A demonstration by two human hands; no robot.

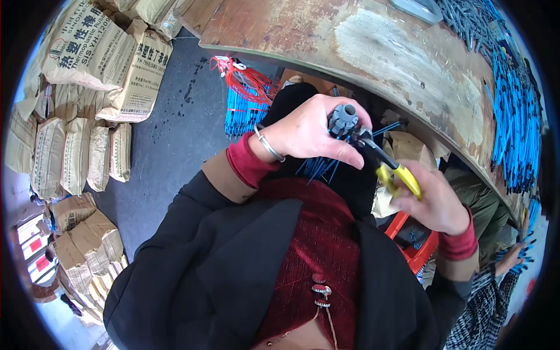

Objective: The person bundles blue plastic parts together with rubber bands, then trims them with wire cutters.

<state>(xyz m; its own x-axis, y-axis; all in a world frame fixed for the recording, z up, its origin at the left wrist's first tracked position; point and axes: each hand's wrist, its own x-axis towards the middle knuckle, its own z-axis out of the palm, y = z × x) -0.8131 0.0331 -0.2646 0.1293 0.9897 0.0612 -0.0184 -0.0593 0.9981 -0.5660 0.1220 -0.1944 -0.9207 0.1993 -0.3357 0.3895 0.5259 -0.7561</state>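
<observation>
Above my lap, my left hand (315,129) is wrapped round a grey, ribbed cylindrical part (343,118) with a round hole in its top. Thin blue rods (318,168) stick out below that hand; whether they join the grey part is hidden. In my right hand (433,197) is a pair of pliers with yellow handles (406,178). Their dark metal jaws are at the side of the grey part, by my left fingers. What the jaws grip, if anything, cannot be made out. My right fingers are slightly blurred.
A worn wooden workbench (280,29) runs across ahead, with blue rods (516,128) and small grey pieces (466,26) piled at its right. Red-tied blue bundles (245,111), paper sacks (134,76) and a red crate (429,248) stand around. Another person's hand (510,258) shows at right.
</observation>
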